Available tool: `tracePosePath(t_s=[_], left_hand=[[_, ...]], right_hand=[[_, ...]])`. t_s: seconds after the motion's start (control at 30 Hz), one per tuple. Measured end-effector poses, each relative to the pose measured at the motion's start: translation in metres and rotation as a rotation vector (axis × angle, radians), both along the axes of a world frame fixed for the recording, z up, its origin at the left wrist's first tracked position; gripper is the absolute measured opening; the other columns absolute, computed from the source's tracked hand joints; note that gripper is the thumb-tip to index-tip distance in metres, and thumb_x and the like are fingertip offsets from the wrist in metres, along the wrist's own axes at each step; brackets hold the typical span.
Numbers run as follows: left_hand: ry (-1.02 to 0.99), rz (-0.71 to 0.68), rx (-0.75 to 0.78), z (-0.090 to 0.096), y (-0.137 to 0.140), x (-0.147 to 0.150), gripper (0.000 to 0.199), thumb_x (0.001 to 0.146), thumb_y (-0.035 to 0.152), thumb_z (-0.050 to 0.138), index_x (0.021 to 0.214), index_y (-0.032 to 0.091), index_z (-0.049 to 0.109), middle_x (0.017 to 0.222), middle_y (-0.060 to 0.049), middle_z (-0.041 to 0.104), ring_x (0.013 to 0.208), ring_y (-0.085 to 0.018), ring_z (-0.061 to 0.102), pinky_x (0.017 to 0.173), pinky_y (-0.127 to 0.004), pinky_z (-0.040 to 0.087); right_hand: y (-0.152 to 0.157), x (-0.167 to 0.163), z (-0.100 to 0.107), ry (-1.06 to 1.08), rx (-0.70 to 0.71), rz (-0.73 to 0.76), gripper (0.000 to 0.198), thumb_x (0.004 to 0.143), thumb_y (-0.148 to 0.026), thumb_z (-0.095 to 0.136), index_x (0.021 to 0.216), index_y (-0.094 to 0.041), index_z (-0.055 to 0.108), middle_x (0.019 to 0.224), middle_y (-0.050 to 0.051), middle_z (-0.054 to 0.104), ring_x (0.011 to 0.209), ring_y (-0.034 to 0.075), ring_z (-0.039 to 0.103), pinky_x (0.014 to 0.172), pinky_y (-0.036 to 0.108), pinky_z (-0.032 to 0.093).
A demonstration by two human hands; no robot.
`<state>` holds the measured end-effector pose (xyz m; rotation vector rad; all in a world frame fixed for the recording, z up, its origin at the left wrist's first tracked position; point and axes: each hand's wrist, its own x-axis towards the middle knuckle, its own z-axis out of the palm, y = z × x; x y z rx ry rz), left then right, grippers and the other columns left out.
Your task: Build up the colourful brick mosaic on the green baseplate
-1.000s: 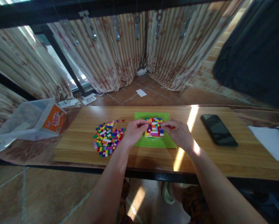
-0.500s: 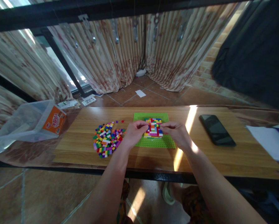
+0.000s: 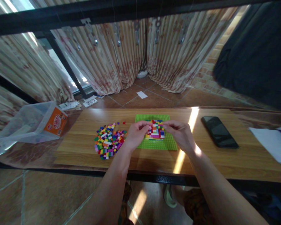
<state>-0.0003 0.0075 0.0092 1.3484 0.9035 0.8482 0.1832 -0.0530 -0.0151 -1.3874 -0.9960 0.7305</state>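
A block of multicoloured toy bricks (image 3: pixel 157 132) stands on a green studded baseplate (image 3: pixel 154 145) at the middle of the table. My left hand (image 3: pixel 138 132) is at the left side of the bricks, thumb and forefinger pinched over their edge. Whatever lies between those fingertips is too small to make out. On the opposite side, my right hand (image 3: pixel 180 132) has its thumb and fingers pressed together at the right edge of the bricks. Its fingertips hide what they hold, if anything. A pile of loose toy bricks (image 3: pixel 107 142) lies left of the baseplate.
The wooden table (image 3: pixel 79 134) carries a black phone (image 3: pixel 219 132) on the right. A clear plastic bin (image 3: pixel 30 122) with an orange label sits off the left end. White paper (image 3: pixel 267 143) lies at the far right. A dark metal bar (image 3: pixel 140 11) crosses above.
Both hands stay by the brick block, with only small finger shifts. My right fingertips have risen slightly along its right edge. The whole view has shifted a little.
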Motion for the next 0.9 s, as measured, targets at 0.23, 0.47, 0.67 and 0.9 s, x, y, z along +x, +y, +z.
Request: tracePosePath(t_s=[0.23, 0.47, 0.67, 0.9], left_hand=[[-0.075, -0.015, -0.070, 0.002, -0.003, 0.004, 0.012, 0.078, 0.018, 0.065, 0.087, 0.013, 0.072, 0.075, -0.001, 0.070, 0.065, -0.009, 0.057, 0.066, -0.023, 0.045], [-0.116, -0.076, -0.080, 0.004, -0.006, 0.004, 0.012, 0.079, 0.018, 0.067, 0.089, 0.013, 0.070, 0.076, -0.001, 0.069, 0.061, -0.008, 0.056, 0.062, -0.022, 0.045], [-0.088, -0.124, -0.050, 0.000, -0.005, 0.005, 0.012, 0.083, 0.017, 0.063, 0.093, 0.013, 0.069, 0.077, -0.001, 0.070, 0.059, -0.008, 0.056, 0.060, -0.021, 0.046], [0.199, -0.046, 0.234, -0.003, -0.002, 0.001, 0.018, 0.085, 0.010, 0.056, 0.094, 0.016, 0.071, 0.095, -0.007, 0.076, 0.086, -0.016, 0.068, 0.085, -0.032, 0.053]], right_hand=[[-0.005, -0.024, 0.017, -0.339, 0.185, 0.140, 0.014, 0.083, -0.034, 0.072, 0.094, -0.027, 0.079, 0.089, 0.003, 0.072, 0.083, 0.017, 0.067, 0.075, 0.033, 0.054], [-0.009, -0.033, 0.019, -0.449, 0.218, 0.151, 0.011, 0.090, -0.026, 0.065, 0.091, -0.026, 0.077, 0.094, 0.004, 0.070, 0.088, 0.017, 0.068, 0.080, 0.033, 0.054], [-0.008, -0.030, 0.020, -0.499, 0.213, 0.135, 0.013, 0.092, -0.025, 0.062, 0.087, -0.024, 0.074, 0.090, 0.003, 0.069, 0.085, 0.017, 0.066, 0.078, 0.032, 0.052], [-0.005, 0.001, 0.019, -0.568, 0.106, -0.008, 0.015, 0.089, -0.032, 0.065, 0.084, -0.024, 0.076, 0.091, 0.004, 0.070, 0.085, 0.019, 0.066, 0.080, 0.036, 0.053]])
